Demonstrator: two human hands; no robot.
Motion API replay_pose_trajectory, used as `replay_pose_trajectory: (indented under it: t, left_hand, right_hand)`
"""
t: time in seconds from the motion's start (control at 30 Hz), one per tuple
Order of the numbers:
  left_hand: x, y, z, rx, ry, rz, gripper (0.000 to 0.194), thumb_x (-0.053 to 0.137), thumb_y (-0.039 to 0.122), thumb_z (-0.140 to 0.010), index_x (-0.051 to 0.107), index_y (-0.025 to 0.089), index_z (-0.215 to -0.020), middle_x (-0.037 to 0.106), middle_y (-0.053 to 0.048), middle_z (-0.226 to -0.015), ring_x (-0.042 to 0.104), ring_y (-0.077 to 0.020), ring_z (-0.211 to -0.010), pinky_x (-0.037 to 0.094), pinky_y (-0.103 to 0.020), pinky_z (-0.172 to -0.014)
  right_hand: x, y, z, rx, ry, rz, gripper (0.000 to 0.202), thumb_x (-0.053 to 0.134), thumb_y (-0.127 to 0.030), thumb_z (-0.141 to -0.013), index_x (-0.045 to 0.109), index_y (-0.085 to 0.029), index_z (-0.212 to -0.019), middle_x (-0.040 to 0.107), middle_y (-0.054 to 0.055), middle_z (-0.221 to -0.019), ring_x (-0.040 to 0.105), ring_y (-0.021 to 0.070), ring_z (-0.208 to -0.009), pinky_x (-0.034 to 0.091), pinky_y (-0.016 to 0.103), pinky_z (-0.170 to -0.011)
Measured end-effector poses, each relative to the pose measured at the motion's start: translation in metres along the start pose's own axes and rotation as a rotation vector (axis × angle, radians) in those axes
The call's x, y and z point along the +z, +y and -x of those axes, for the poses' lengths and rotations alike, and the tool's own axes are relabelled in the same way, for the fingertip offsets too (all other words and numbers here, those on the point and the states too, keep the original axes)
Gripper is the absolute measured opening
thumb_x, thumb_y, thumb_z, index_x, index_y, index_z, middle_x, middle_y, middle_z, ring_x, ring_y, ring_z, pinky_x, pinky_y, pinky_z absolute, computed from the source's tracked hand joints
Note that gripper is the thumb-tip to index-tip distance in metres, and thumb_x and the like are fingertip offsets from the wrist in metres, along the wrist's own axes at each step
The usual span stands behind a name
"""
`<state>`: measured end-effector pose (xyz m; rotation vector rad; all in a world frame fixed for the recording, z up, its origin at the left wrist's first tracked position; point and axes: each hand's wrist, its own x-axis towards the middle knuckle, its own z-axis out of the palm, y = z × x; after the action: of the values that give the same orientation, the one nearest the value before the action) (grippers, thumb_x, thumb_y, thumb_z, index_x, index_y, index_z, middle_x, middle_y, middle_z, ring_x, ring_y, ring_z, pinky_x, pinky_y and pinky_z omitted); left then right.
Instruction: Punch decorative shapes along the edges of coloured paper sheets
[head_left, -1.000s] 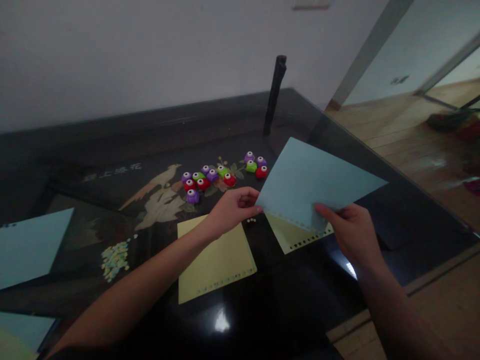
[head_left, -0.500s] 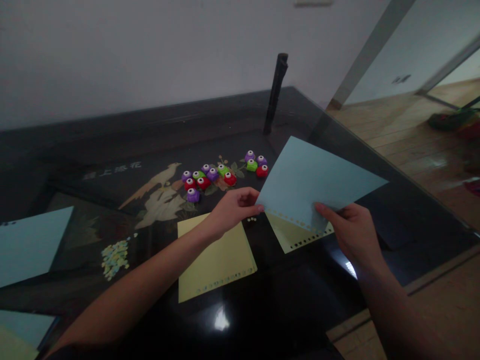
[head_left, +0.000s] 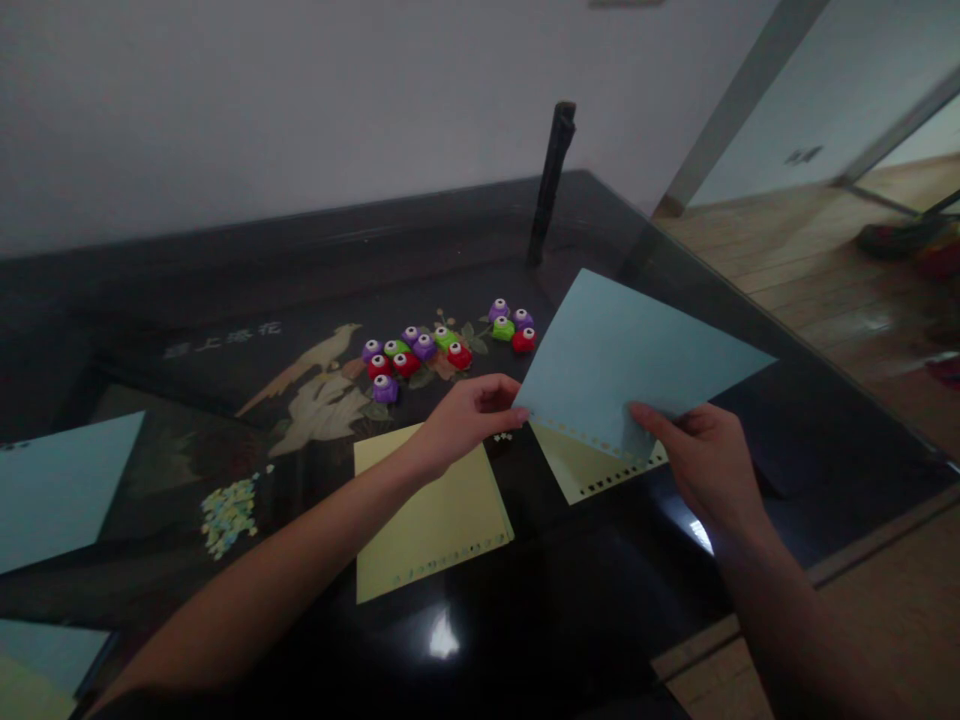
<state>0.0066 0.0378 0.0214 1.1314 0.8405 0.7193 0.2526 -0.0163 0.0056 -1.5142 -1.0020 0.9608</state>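
A blue sheet (head_left: 622, 350) with a row of punched holes along its near edge is held up between my two hands. My left hand (head_left: 480, 415) pinches its left corner, and my right hand (head_left: 705, 455) grips its near right part, thumb on top. Beneath it lies a yellow sheet (head_left: 577, 470) with square holes along its near edge, partly hidden by the blue one. Under my left forearm is a stack of yellow paper (head_left: 435, 520), also holed along the near edge. A few tiny paper bits (head_left: 502, 437) lie beside my left hand.
Several purple, green and red eye-topped punches (head_left: 425, 348) stand beyond my left hand. A pile of small paper cutouts (head_left: 229, 515) is at the left. More blue sheets (head_left: 67, 490) lie at the far left. A dark upright post (head_left: 551, 185) rises near the table's back edge.
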Motion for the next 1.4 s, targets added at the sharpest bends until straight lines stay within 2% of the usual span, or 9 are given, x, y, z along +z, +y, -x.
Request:
replay_pose_trajectory:
  t: [0.47, 0.77, 1.07, 1.27, 1.4]
  left_hand:
    - [0.0005, -0.0031, -0.0011, -0.014, 0.012, 0.043, 0.011, 0.070, 0.014, -0.070, 0.062, 0.015, -0.077, 0.063, 0.002, -0.074, 0.056, -0.0097, -0.069, 0.044, -0.026, -0.072]
    - [0.0049, -0.0036, 0.0016, -0.072, -0.009, 0.291, 0.017, 0.073, 0.012, -0.069, 0.063, 0.014, -0.082, 0.065, 0.001, -0.081, 0.059, -0.0088, -0.074, 0.045, -0.023, -0.072]
    - [0.0073, -0.0021, 0.0042, -0.165, -0.074, 0.428, 0.022, 0.076, 0.014, -0.067, 0.061, 0.014, -0.084, 0.066, 0.000, -0.080, 0.060, -0.0080, -0.069, 0.046, -0.023, -0.069]
    - [0.0090, -0.0008, 0.0064, -0.137, -0.088, 0.433, 0.017, 0.073, 0.015, -0.072, 0.061, 0.014, -0.084, 0.066, 0.000, -0.080, 0.060, -0.0075, -0.070, 0.047, -0.021, -0.069]
    - [0.0095, -0.0001, 0.0057, -0.046, -0.014, 0.369, 0.022, 0.072, 0.015, -0.072, 0.059, 0.015, -0.090, 0.066, 0.000, -0.081, 0.062, -0.0090, -0.071, 0.049, -0.022, -0.069]
  right_hand:
    - [0.0016, 0.0012, -0.0016, -0.005, 0.009, 0.004, 0.015, 0.078, -0.035, -0.066, 0.073, -0.025, -0.076, 0.075, 0.001, -0.080, 0.069, 0.0213, -0.069, 0.057, 0.037, -0.065]
    - [0.0014, 0.0025, -0.0020, 0.013, 0.008, 0.008, 0.016, 0.078, -0.035, -0.067, 0.073, -0.025, -0.079, 0.075, 0.001, -0.083, 0.069, 0.0193, -0.069, 0.056, 0.034, -0.065]
    - [0.0027, 0.0029, -0.0037, -0.011, -0.005, -0.010, 0.016, 0.077, -0.033, -0.066, 0.073, -0.026, -0.080, 0.076, 0.001, -0.084, 0.070, 0.0199, -0.071, 0.057, 0.036, -0.068]
    - [0.0036, 0.0020, -0.0035, -0.011, -0.005, -0.033, 0.013, 0.077, -0.031, -0.067, 0.074, -0.028, -0.079, 0.075, -0.001, -0.083, 0.069, 0.0184, -0.071, 0.056, 0.035, -0.068]
    - [0.0039, 0.0017, -0.0028, 0.006, -0.034, -0.049, 0.018, 0.078, -0.033, -0.066, 0.074, -0.025, -0.082, 0.076, 0.001, -0.086, 0.069, 0.0193, -0.073, 0.056, 0.036, -0.070]
